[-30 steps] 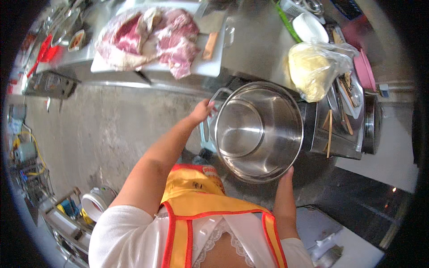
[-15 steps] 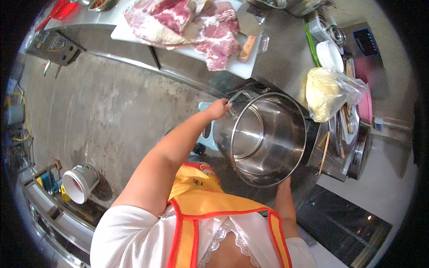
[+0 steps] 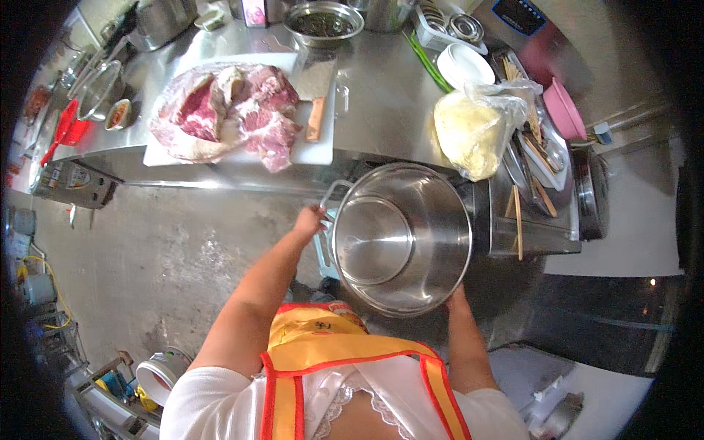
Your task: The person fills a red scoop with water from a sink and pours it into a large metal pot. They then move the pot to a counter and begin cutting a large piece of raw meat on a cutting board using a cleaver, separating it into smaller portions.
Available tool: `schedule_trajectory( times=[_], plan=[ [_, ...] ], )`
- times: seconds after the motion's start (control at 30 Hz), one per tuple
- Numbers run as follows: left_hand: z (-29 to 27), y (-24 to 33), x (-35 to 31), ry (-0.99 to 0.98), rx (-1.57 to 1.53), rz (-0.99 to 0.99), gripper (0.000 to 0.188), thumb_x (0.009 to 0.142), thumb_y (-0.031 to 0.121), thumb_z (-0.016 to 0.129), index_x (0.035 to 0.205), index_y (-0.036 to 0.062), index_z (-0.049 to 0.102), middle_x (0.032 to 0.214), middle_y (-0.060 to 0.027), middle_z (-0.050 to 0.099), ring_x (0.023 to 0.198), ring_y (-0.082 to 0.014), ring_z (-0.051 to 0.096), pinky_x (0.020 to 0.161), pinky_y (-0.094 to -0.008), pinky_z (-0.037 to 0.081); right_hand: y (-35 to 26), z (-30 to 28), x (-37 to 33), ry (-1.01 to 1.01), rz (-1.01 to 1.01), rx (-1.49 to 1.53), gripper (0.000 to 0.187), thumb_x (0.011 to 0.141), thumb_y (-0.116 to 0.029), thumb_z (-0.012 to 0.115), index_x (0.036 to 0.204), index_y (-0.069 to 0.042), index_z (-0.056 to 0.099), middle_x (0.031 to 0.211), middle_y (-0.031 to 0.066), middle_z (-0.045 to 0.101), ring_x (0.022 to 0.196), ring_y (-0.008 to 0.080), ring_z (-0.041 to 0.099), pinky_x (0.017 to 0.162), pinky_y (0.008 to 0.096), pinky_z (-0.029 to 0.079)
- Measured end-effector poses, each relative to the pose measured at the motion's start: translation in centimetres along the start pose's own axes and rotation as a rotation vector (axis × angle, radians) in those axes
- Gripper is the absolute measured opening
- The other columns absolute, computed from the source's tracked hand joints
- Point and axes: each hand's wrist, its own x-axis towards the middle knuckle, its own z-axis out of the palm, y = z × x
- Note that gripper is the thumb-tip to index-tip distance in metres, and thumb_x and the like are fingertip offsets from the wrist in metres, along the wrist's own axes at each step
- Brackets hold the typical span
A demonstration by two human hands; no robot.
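One pot (image 3: 438, 236) near counter edge (image 3: 367, 156) | left grip (image 3: 314, 219) around handle (image 3: 335, 184) | right grip (image 3: 457, 295): can't tell

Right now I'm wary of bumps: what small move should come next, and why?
Probably ease the steel pot slightly toward the yellow apron: it looks close to the steel counter and plastic bag, with the left hand and right hand on it.

The steel pot (image 3: 444, 227) hides most fingers of the right hand (image 3: 456, 296) — the lower edge cuts the apron straps (image 3: 288, 403).
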Motion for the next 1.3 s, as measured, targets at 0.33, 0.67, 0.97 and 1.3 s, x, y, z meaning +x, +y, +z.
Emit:
schedule_trajectory(
  times=[0.33, 0.67, 0.97, 1.3],
  plan=[
    [-11.4, -3.8, -9.4, 0.043, -0.075, -0.157, 0.026, 0.084, 0.024, 0.045, 0.102, 0.0056, 0.050, 0.086, -0.0074, 0.062, 0.062, -0.0136, 0.057, 0.047, -0.0241, 0.040, -6.2, 9.4, -8.4, 0.572, -0.855, -0.506, 0.015, 0.080, 0.001, 0.045, 0.093, 0.000, 0.052, 0.082, 0.0076, 0.055, 0.067, 0.0156, 0.053, 0.066, 0.0269, 0.045],
    [-24.4, 14.4, -13.6, 0.609, 0.846, 1.087, 0.040, 0.064, -0.003, 0.056, 0.102, 0.0045, 0.048, 0.102, -0.0139, 0.053, 0.095, -0.0320, 0.049, 0.082, -0.0393, 0.037, -3.8, 41.2, -7.1, 0.015, -0.798, -0.621, 0.016, 0.076, 0.001, 0.053, 0.092, 0.001, 0.055, 0.081, 0.0060, 0.058, 0.073, 0.0114, 0.055, 0.064, 0.0237, 0.046],
    [-28.7, 25.9, -3.1, 0.606, 1.005, 0.511, 0.076, 0.063, 0.043, 0.067, 0.119, 0.0008, 0.036, 0.095, -0.0228, 0.052, 0.089, -0.0368, 0.050, 0.080, -0.0453, 0.037, -2.1, 54.4, -11.4, -0.116, -1.091, -1.113, 0.009, 0.075, -0.003, 0.053, 0.084, 0.000, 0.055, 0.076, 0.0144, 0.058, 0.067, 0.0277, 0.058, 0.060, 0.0318, 0.045],
    [-32.0, 28.5, -0.8, 0.196, 0.665, 0.312, 0.052, 0.061, 0.020, 0.063, 0.101, -0.0077, 0.045, 0.088, -0.0225, 0.057, 0.082, -0.0301, 0.057, 0.073, -0.0332, 0.045, 3.8, 47.2, -13.5, -0.094, -0.751, -0.980, 0.009, 0.075, -0.005, 0.052, 0.081, -0.001, 0.057, 0.070, 0.0110, 0.059, 0.063, 0.0215, 0.058, 0.057, 0.0300, 0.045]
  ],
)
